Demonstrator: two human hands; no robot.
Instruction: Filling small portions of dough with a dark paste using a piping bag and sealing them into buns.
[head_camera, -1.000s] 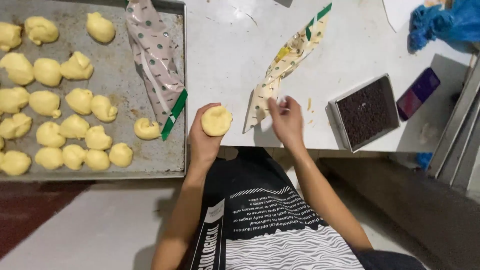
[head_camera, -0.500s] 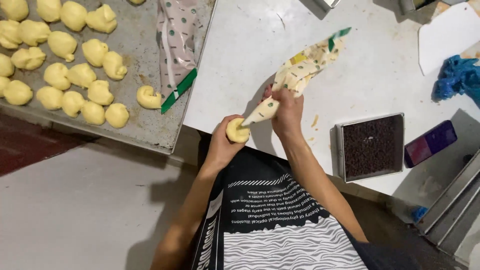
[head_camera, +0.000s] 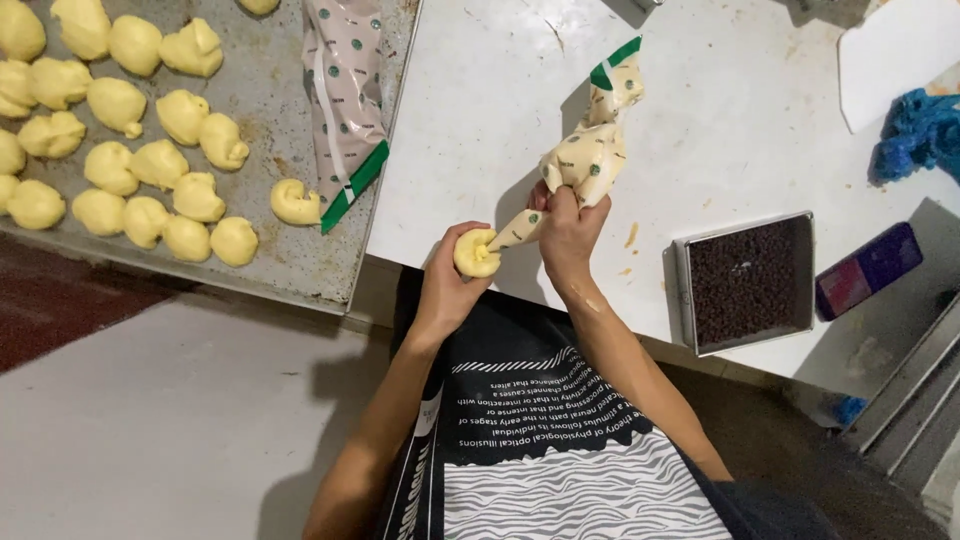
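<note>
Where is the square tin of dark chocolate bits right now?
In the head view, the square tin sits on the white table to the person's right, between the right hand and a purple phone.

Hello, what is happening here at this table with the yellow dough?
A person stands at a white table. The left hand cups a round piece of yellow dough. The right hand squeezes a piping bag, whose tip is at the middle of the dough, where some yellow filling shows. To the left, a metal tray holds many shaped dough pieces and a flattened bag. A square tin of dark bits sits to the right.
</note>
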